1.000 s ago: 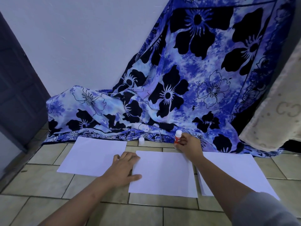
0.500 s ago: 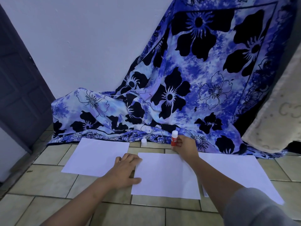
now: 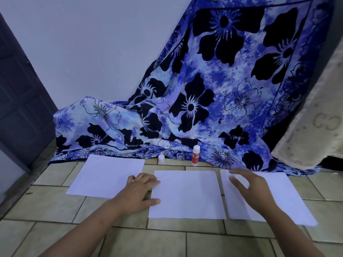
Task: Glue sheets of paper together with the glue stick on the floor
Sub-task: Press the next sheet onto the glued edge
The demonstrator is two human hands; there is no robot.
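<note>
On the tiled floor (image 3: 55, 206), three white sheets lie in a row, and the middle sheet (image 3: 187, 195) serves as the marker for everything else. The left hand (image 3: 137, 193) rests on the middle sheet's left edge, fingers (image 3: 148, 179) laid nearly flat and the thumb lying on the same edge nearer the person; it holds nothing. The right hand (image 3: 248, 186) is spread wide and empty just right of the middle sheet, over the near-left part of the right sheet (image 3: 289, 191); it is blurred, so I cannot tell whether it touches the paper. The left sheet (image 3: 107, 177) lies beyond the left hand, apart from the middle sheet. The glue stick (image 3: 195, 156) stands upright on the floor just past the middle sheet's far edge, free of both hands. A small white cap (image 3: 161, 158) stands near that far edge's left corner, apart from the stick. Behind the middle sheet, a blue flowered cloth (image 3: 204, 108) drapes from the wall (image 3: 92, 43) to the floor.
</note>
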